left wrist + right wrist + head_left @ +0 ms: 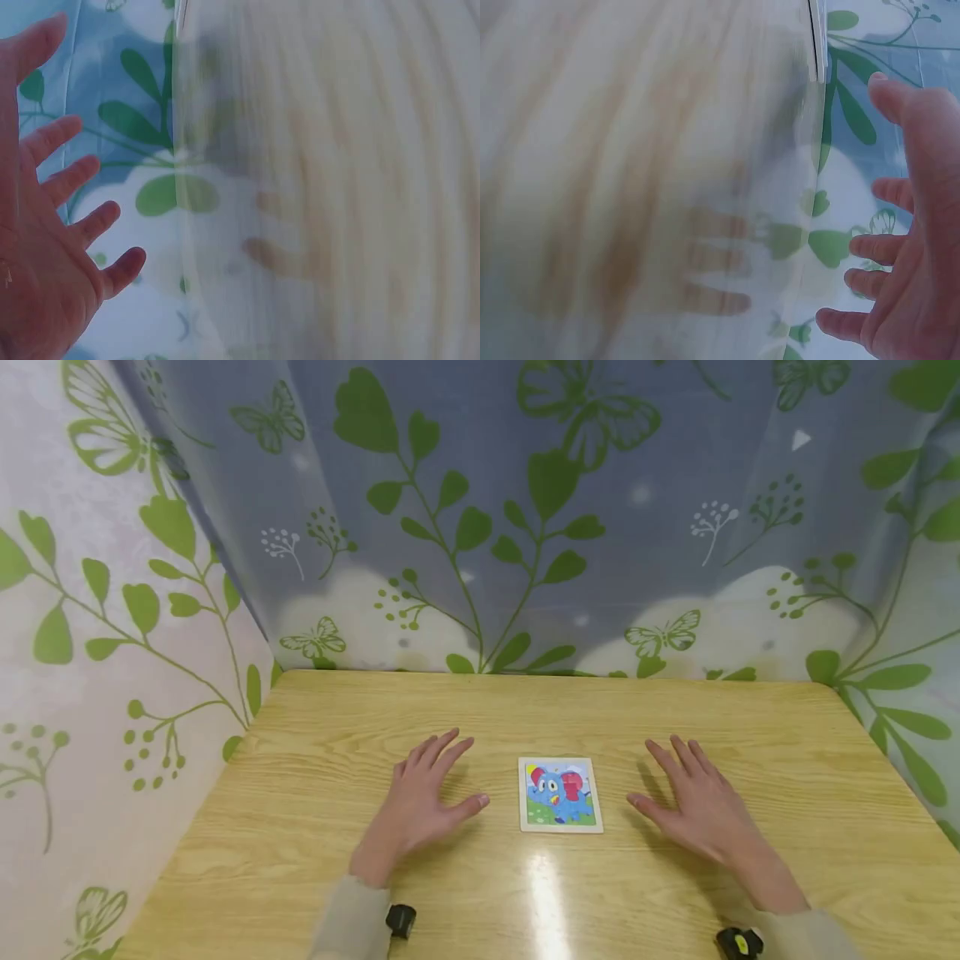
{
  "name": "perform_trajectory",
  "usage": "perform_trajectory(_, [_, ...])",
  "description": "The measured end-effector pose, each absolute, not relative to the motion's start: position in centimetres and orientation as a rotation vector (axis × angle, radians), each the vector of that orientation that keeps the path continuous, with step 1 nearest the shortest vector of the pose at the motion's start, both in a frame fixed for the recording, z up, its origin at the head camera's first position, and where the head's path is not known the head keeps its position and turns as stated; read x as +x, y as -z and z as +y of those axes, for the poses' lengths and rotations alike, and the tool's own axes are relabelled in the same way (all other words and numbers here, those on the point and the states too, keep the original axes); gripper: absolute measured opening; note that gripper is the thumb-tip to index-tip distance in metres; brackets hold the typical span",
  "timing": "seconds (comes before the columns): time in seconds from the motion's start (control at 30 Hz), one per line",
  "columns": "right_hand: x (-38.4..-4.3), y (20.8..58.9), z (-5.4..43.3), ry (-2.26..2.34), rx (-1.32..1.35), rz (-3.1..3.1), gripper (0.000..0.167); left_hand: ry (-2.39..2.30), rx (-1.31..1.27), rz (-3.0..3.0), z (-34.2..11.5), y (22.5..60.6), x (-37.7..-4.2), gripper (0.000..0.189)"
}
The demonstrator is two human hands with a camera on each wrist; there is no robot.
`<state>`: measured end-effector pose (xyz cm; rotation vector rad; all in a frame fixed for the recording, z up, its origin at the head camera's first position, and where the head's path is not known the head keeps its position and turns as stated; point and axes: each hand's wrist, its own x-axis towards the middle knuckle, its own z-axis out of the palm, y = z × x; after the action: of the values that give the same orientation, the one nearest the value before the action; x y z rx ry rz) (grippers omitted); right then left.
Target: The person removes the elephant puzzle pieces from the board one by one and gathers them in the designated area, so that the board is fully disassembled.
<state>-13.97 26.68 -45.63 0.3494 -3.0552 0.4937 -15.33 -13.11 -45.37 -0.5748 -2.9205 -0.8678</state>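
Note:
A small square picture puzzle (560,795) in a pale wooden frame lies flat on the table, showing a blue elephant with red ears. To its left hovers my left hand (423,797), fingers spread and holding nothing. My right hand (693,802) is on the other side, likewise spread, with a gap between it and the frame. The left wrist view has the left palm (45,232) with its fingers apart. In the right wrist view, the fingers of the right hand (911,247) are extended and touch nothing.
The wooden table (337,718) has a glossy top that reflects light. A curtain (480,527) with green leaves and butterflies hangs behind the far edge, and similar patterned fabric (112,610) rises at the left. Dark wrist devices (401,921) sit by both sleeves.

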Motion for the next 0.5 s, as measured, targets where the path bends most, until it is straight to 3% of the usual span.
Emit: perform_trajectory(0.5, [-14.9,46.1,24.8,-0.578,0.476,-3.000,0.071,0.839,-0.700,-2.969,-9.7,45.4,-15.6,0.070])
